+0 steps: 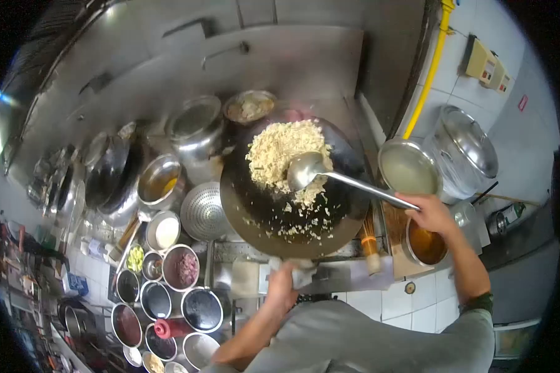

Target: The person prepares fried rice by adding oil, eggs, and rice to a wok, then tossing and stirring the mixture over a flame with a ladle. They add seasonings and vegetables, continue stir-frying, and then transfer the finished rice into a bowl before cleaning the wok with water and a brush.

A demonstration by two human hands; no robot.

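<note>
My right hand [432,214] is closed around the long metal handle of a ladle [306,170]. The ladle's bowl rests against a heap of pale yellow fried rice [280,146] in a large dark wok [292,233]. Loose bits are scattered over the wok's near side. At the wok's near rim, my left hand [282,287] is closed on a pale folded cloth [302,275]. The cloth lies against the rim; whether a wok handle is inside it is hidden.
On the left stand a perforated strainer [204,211], several metal containers of ingredients, including chopped meat [186,268], and a red squeeze bottle [172,328]. A bamboo brush [369,245], a pot of cloudy liquid [409,169] and a pot of orange-brown liquid [427,244] are at right.
</note>
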